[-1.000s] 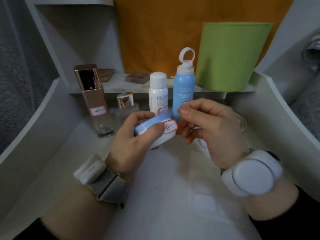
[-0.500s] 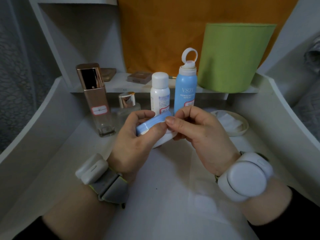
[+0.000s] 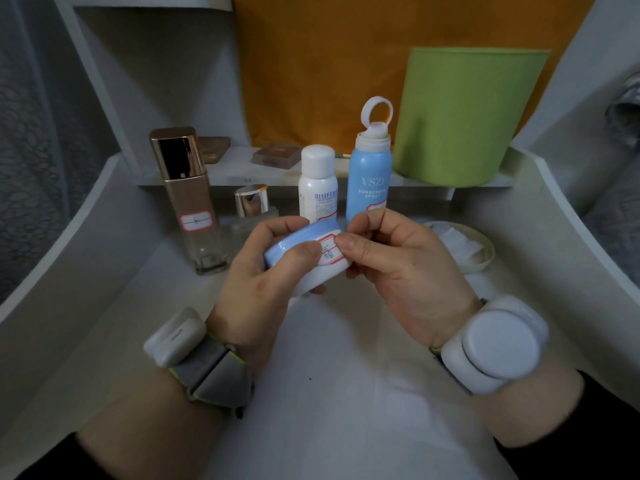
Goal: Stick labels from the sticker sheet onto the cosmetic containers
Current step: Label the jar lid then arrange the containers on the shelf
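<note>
My left hand (image 3: 256, 282) holds a small round jar (image 3: 313, 271) with a blue lid and white body, tilted on its side above the table. A red-bordered label (image 3: 329, 251) sits on the jar's side. My left thumb lies on its left part and my right hand's (image 3: 398, 268) thumb presses its right edge. Behind stand a tall rose-gold bottle (image 3: 188, 199) with a label, a small silver-capped bottle (image 3: 252, 206), a white bottle (image 3: 318, 183) and a blue spray can (image 3: 369, 174), each of the last two showing a label edge. The sticker sheet (image 3: 408, 386) lies faintly on the table below my hands.
A green cylindrical lampshade (image 3: 464, 116) stands on the back shelf with two flat brown compacts (image 3: 277, 154). A shallow white dish (image 3: 464, 247) holding white paper is right of my hands. Raised white side walls (image 3: 571, 237) flank the table.
My right thumb first covered the label, then slid to its right edge, uncovering it. The jar stays in my left hand, barely moved.
</note>
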Demonstrator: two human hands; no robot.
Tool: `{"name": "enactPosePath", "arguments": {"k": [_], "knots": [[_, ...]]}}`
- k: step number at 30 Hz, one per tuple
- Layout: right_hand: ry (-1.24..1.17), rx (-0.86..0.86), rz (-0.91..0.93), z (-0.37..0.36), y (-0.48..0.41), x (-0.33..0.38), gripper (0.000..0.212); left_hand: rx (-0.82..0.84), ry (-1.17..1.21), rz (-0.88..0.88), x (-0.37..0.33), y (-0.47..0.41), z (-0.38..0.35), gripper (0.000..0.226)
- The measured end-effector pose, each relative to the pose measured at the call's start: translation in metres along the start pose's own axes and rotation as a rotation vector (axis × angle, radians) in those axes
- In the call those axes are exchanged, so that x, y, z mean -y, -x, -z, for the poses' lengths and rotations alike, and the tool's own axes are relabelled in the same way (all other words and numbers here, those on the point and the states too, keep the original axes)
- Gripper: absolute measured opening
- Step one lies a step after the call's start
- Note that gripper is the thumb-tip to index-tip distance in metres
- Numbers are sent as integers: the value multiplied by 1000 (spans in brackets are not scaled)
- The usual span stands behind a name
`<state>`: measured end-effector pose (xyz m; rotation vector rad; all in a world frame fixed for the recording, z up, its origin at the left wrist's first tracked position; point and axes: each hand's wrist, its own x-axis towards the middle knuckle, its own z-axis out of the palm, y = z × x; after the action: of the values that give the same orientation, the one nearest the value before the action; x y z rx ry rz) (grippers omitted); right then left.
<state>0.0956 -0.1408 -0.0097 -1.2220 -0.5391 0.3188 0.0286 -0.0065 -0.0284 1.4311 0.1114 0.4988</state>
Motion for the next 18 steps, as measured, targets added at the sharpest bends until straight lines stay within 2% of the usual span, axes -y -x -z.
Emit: {"name": "enactPosePath", "arguments": {"k": [7, 13, 18], "knots": [[69, -10, -12, 0, 0, -2, 22, 24, 92, 72, -1, 1, -1, 68], [48, 4, -18, 3, 0, -3, 16, 51, 88, 98, -1, 1, 1, 78], [38, 29, -26, 4, 0, -2, 17, 49, 60, 93, 0, 0, 2, 78]]}}
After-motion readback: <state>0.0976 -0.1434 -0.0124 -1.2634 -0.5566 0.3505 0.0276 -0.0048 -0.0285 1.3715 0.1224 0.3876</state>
